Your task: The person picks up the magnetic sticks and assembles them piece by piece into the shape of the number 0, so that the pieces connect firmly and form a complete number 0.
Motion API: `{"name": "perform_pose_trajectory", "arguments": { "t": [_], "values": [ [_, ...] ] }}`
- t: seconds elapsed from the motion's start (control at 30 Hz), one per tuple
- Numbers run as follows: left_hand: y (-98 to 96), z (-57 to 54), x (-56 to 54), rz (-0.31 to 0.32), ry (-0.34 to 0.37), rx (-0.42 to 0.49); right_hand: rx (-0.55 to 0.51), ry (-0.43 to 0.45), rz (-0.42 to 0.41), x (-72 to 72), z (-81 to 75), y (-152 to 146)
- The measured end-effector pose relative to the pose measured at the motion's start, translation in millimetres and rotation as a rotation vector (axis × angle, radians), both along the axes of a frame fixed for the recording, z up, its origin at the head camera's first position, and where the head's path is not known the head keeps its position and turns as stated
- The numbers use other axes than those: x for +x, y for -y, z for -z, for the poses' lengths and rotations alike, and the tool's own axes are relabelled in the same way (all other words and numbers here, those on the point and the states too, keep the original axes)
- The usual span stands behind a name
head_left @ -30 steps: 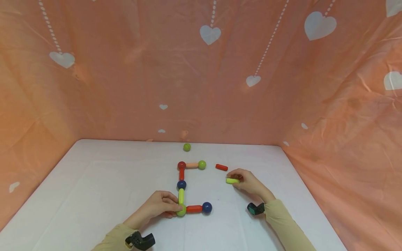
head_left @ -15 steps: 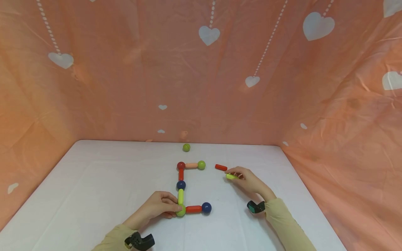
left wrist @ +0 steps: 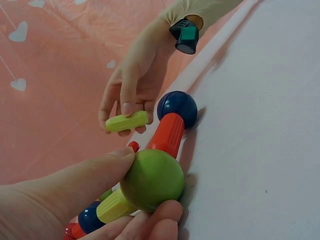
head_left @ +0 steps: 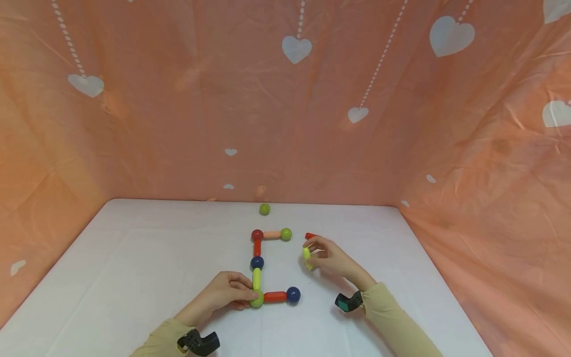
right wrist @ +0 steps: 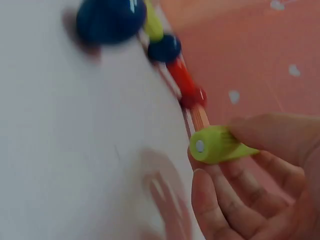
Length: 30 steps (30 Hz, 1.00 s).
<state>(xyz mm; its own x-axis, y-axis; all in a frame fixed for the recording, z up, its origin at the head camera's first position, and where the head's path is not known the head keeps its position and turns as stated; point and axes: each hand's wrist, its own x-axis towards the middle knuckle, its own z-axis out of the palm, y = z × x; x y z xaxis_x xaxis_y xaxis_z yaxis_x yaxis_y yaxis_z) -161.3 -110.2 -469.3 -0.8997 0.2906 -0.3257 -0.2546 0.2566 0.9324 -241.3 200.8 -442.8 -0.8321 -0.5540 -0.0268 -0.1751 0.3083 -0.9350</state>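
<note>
My left hand [head_left: 225, 291] pinches a light green ball [left wrist: 152, 181] at the near corner of a shape made of magnetic rods and balls. From that ball, a red rod [head_left: 275, 297] leads right to a blue ball [head_left: 293, 295]. A yellow-green rod [head_left: 256, 278] runs away from it to another blue ball [head_left: 256, 263], a red rod, a dark red ball [head_left: 256, 235], a peach rod [head_left: 271, 235] and a green ball [head_left: 286, 234]. Right of the shape, my right hand [head_left: 334, 259] holds a yellow-green magnetic rod [right wrist: 220, 145] between thumb and fingers, its silvery end showing.
A loose red rod [head_left: 310, 235] lies just beyond my right hand, partly covered by it. Near the back edge sits a single green ball [head_left: 264, 208]. The white table [head_left: 134, 258] is enclosed by orange cloth [head_left: 200, 124] with hearts.
My right hand has picked up the yellow-green rod and moved left with it, turning it from lying sideways to pointing more up and down. My left hand stays put on the green ball.
</note>
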Motion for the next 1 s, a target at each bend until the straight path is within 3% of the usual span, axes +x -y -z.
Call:
{"name": "perform_pose_trajectory", "arguments": {
  "t": [0.17,0.43,0.73,1.0],
  "values": [
    [0.0,0.6,-0.2,0.000,0.000,0.000,-0.041,0.178,0.070,7.2,6.2,18],
    [-1.1,-0.3,-0.4,-0.005,0.009,-0.001,-0.056,0.305,0.087,14.6,12.7,32],
    [-1.2,-0.1,-0.4,0.000,0.004,0.002,-0.046,0.331,0.069,20.1,15.7,39],
    [-0.8,0.6,-0.6,0.002,0.001,0.004,0.002,0.295,0.061,23.1,15.3,40]
  ]
}}
